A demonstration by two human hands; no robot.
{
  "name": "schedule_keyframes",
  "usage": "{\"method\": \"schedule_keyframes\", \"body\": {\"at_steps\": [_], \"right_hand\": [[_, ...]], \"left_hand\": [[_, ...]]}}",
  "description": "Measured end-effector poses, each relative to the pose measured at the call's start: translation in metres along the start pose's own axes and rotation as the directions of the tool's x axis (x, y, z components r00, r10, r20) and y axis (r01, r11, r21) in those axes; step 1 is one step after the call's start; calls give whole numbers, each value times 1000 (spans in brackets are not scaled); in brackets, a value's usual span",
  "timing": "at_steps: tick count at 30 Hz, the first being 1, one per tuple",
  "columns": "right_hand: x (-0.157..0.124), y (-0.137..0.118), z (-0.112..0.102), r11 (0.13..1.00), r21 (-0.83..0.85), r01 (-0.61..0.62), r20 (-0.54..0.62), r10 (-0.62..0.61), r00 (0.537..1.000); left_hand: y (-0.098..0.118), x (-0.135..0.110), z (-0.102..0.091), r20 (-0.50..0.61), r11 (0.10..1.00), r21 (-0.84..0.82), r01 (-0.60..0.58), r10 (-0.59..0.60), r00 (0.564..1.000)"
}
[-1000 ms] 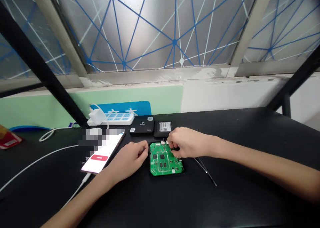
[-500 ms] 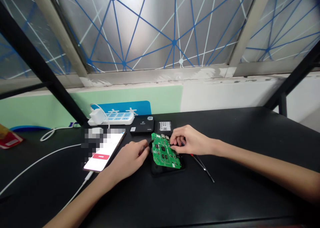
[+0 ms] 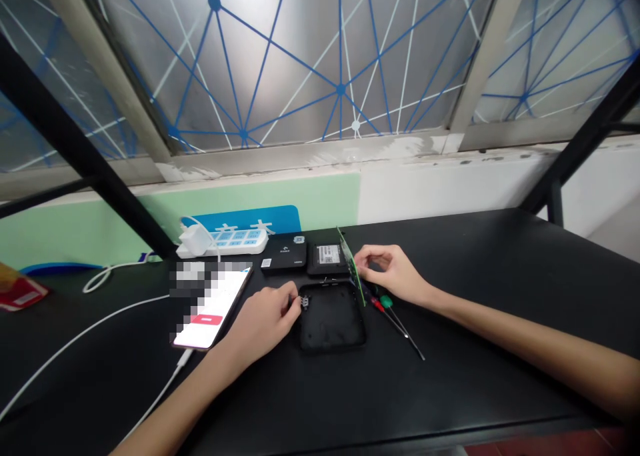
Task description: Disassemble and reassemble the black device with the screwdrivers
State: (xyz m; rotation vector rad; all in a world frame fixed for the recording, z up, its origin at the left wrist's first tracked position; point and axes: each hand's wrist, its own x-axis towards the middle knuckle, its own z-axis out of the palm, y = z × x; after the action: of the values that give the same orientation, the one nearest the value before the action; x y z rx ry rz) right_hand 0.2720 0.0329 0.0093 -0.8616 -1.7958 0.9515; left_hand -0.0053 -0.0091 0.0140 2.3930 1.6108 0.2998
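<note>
Item: green circuit board [image 3: 351, 266] — stood on edge, tilted, at the right wall of the open black plastic case [image 3: 333, 319], mid-frame on the tabletop [image 3: 450, 376]. We rate it light and stiff, its components fragile — best held by the bare edges. Right grip [image 3: 385, 273]: fingertips against the board, clamped or not we cannot tell. Left grip [image 3: 265, 323]: curled together, touching the case's left rim.

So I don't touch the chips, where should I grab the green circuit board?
Pinch the circuit board by its thin outer edges, coming from the right, where your right hand is. It stands tilted on edge, so those edges are exposed.
</note>
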Motion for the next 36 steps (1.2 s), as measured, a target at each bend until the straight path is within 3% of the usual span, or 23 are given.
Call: {"method": "schedule_keyframes", "body": {"at_steps": [7,20,29,36], "right_hand": [[-4,6,-1,998,-53,15,-23,-16,1000],[-9,7,-7,984,-149,99,38,-95,995],[-12,-1,-6,964,-214,160,96,-142,985],[-18,3,-4,965,-221,143,21,-142,990]], "left_hand": [[1,-1,-5,14,999,-29,-18,18,1000],[9,1,-1,32,992,-37,118,-117,993],[8,5,-9,79,986,-133,98,-88,993],[4,8,-10,101,972,-215,96,-75,992]]}}
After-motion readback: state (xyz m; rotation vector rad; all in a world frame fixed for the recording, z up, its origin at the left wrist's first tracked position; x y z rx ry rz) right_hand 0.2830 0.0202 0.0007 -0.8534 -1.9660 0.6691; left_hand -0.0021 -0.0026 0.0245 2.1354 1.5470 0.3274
